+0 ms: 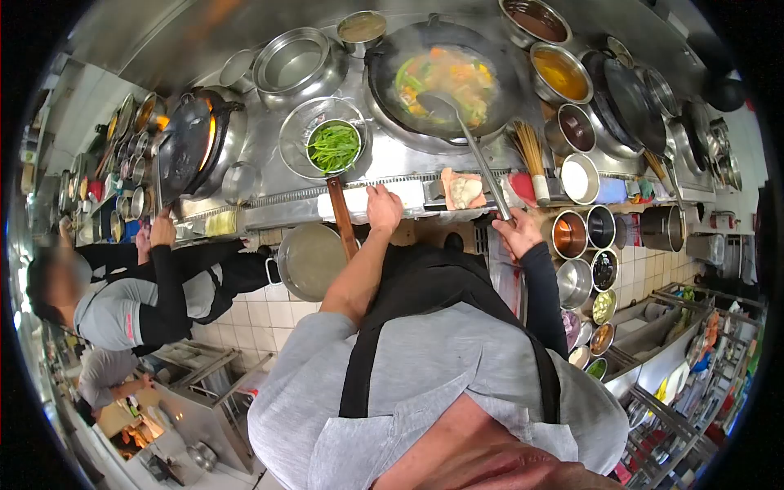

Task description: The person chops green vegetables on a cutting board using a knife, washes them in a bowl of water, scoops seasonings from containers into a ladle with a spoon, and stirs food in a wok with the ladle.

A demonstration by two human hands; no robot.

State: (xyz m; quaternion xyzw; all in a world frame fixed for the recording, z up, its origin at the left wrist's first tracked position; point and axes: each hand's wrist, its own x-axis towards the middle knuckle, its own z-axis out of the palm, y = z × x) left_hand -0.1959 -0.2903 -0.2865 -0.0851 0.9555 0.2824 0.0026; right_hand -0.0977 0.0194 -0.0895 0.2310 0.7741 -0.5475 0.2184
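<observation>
My right hand (519,233) is closed around the end of a long metal handle belonging to a wok ladle (441,104). The ladle's bowl rests among steaming mixed vegetables (452,82), green, orange and yellow, in a large wok (390,91). Curled fingers of my left hand (384,209) rest at the counter's front edge, on a white strip (339,201) that may be a folded cloth. Whether they grip anything is hidden. Left of that hand, a wire strainer (287,137) with a wooden handle (341,216) holds cut green vegetables (334,146).
Metal bowls of orange liquid (560,73) and brown sauce (535,23) stand right of the wok, near a bamboo brush (531,159). A large pot (310,261) sits lower left. A co-worker (122,302) stands at another wok (186,145) above flames.
</observation>
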